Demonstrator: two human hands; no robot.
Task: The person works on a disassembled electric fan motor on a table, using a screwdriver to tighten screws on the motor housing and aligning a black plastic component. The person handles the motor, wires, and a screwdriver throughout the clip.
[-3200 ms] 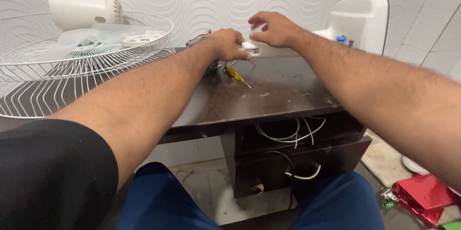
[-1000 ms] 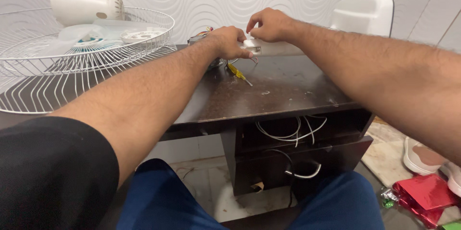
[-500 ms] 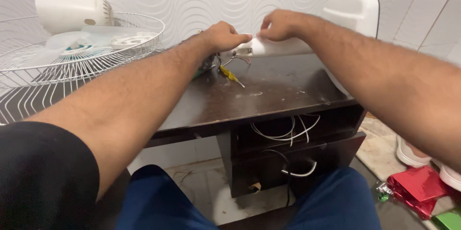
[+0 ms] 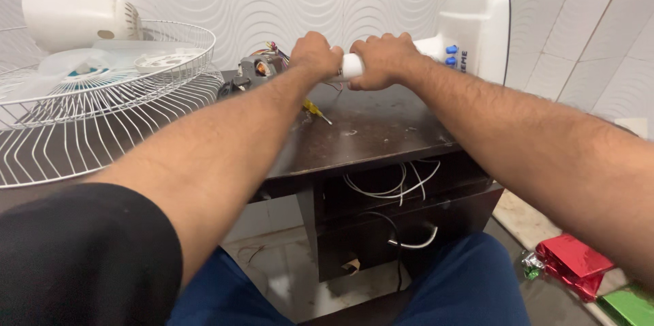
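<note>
Both hands meet over the far edge of a dark wooden table (image 4: 381, 136). My right hand (image 4: 383, 59) is closed around the white tubular neck (image 4: 351, 66) of a fan stand, whose white base (image 4: 477, 29) with blue buttons stands tilted up at the right. My left hand (image 4: 315, 55) is closed at the near end of that white tube. What its fingers pinch is hidden. Just left of it lies a bare fan motor (image 4: 253, 70) with copper windings and coloured wires. A yellow-handled screwdriver (image 4: 313, 109) lies on the table under my left wrist.
Wire fan guards (image 4: 102, 115) with a translucent blade and a white motor cover (image 4: 71, 21) fill the left of the table. White cables (image 4: 392, 186) hang in the open shelf below. Red and green foil packages (image 4: 572, 265) lie on the floor at right.
The white stand has been drawn closer, its base tilted up. My right hand went from pinching a small part to gripping the white tube, and my left hand closed in beside it.
</note>
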